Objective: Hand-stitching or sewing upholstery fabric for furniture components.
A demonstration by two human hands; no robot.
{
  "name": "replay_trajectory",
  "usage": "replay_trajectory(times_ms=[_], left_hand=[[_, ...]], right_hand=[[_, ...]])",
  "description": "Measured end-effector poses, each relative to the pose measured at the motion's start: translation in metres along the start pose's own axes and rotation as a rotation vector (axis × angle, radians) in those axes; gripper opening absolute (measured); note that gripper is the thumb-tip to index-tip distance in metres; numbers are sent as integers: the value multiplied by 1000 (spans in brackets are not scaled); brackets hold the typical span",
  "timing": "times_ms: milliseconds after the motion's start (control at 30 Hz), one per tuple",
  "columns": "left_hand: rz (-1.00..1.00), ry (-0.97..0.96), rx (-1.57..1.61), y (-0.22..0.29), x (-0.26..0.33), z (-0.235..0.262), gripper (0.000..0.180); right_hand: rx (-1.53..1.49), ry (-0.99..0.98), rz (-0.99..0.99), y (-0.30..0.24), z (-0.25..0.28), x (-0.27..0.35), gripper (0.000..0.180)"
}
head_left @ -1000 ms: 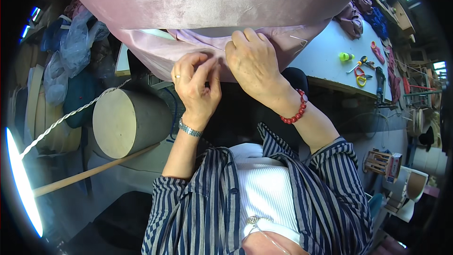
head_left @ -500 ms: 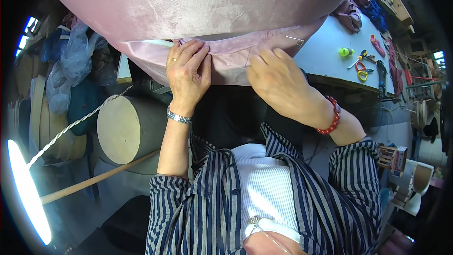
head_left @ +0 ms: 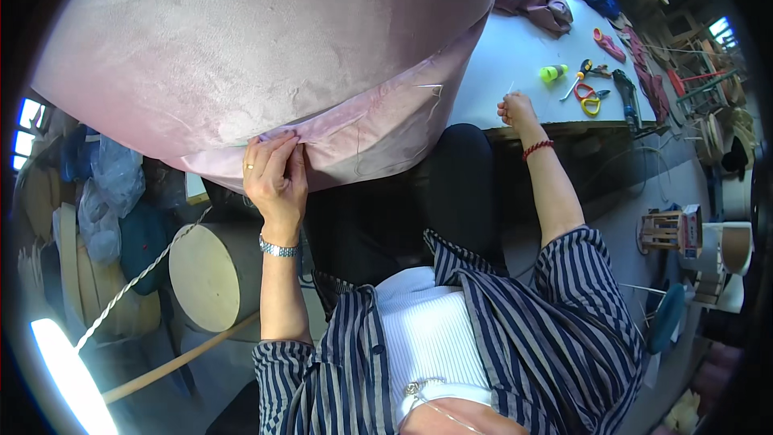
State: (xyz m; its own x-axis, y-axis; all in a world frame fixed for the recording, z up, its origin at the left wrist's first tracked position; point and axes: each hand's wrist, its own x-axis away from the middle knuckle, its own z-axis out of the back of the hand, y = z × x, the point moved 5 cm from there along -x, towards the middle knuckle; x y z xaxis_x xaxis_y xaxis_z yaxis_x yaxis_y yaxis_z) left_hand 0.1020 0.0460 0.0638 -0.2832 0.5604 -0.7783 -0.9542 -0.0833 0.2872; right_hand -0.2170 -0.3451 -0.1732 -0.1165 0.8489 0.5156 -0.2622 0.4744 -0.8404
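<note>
A lit lamp (head_left: 74,379) glows at lower left, below a clear plastic bag (head_left: 117,173) and left of a round drum (head_left: 205,278). A big pink padded piece (head_left: 266,40) fills the upper left and centre; its loose pink cloth (head_left: 386,133) hangs along the lower edge, mid-frame. The left hand (head_left: 275,181) pinches that edge, fingertips close together, left of a bent pin (head_left: 431,86). The right hand (head_left: 518,109), right of centre by the white table (head_left: 475,84), has fingers curled narrow around a thin sliver, near scissors (head_left: 590,103)
</note>
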Motion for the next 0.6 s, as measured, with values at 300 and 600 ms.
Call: replay_trajectory(times_ms=[300, 600], left_hand=[[37, 2, 9, -7, -21, -8, 9], [80, 136, -138, -12, -26, 11, 12]], right_hand=[[-183, 337, 567, -30, 19, 43, 16], [424, -220, 1775, -126, -153, 382, 18]])
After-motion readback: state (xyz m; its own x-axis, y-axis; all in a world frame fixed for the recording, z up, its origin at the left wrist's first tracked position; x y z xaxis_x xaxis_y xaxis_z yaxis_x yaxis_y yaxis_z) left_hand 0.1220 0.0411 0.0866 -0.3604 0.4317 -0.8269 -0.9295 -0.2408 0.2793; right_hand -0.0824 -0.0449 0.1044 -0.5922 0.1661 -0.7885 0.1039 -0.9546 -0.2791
